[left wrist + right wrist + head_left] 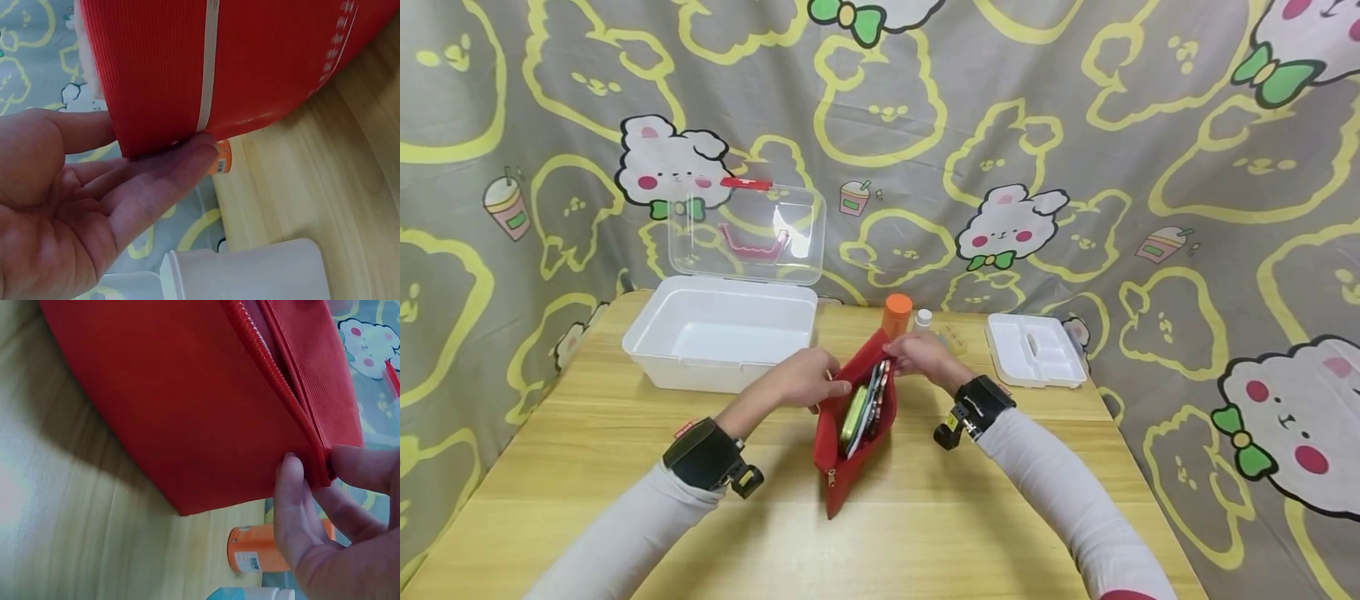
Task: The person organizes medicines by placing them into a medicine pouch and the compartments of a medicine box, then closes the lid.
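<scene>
Pale grey fabric sleeves (a red patch shows on the right one) end at broad black wristbands with small black angular brackets; the left band bears a red tag.

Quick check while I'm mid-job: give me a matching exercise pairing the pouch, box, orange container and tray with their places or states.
1. Red pouch
2. White box
3. Orange container
4. White tray

A. Beside a small white-capped bottle
B. Rightmost on the table, divided into compartments
C. Unzipped, gripped by left hand and right hand
D. Transparent lid raised

Pairs: 1-C, 2-D, 3-A, 4-B
</scene>
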`<state>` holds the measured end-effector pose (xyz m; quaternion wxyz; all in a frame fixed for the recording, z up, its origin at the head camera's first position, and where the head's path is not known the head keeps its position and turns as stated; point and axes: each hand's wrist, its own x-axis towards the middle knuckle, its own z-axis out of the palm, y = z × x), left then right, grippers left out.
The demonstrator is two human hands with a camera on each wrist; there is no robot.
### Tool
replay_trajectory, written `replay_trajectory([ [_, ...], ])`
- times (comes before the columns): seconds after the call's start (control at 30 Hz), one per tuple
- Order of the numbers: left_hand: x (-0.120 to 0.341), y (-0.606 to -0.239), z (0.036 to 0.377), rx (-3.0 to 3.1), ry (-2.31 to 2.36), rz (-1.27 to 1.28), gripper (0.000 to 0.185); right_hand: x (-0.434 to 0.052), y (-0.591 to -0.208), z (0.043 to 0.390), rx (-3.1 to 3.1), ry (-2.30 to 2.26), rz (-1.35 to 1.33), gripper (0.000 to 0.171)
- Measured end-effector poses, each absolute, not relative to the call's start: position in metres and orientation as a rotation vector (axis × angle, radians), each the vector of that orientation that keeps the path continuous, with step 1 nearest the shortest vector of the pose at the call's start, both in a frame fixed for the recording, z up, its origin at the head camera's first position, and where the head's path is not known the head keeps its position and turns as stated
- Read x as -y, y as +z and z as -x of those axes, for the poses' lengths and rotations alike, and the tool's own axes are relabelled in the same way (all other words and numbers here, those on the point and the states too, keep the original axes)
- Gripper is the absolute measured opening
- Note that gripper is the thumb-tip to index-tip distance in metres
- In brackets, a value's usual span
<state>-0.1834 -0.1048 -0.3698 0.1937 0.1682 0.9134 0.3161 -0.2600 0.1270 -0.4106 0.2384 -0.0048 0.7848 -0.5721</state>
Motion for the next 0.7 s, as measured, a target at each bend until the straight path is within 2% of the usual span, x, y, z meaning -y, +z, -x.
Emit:
replay_trajectory([
  [0.2,0.115,-0.373,0.170,-2.440,0.911,-0.395,0.047,-0.137,-0.414,0.259,-2.109,-1.715,-0.169,0.028],
  [0.27,0.119,-0.374,0.169,-2.428,0.924,-0.411,0.050,-0.141,-0.416,0.259,-2.106,-1.746,-0.203,0.030],
  [0.47,0.134,-0.380,0.176,-2.570,0.871,-0.478,0.026,-0.155,-0.418,0.254,-2.070,-1.783,-0.202,0.031],
  [0.6,0.140,-0.383,0.181,-2.698,0.867,-0.500,0.020,-0.170,-0.417,0.246,-2.022,-1.762,-0.137,0.029],
  [0.7,0.140,-0.383,0.184,-2.768,0.902,-0.508,0.015,-0.182,-0.413,0.240,-2.035,-1.690,-0.061,0.020],
])
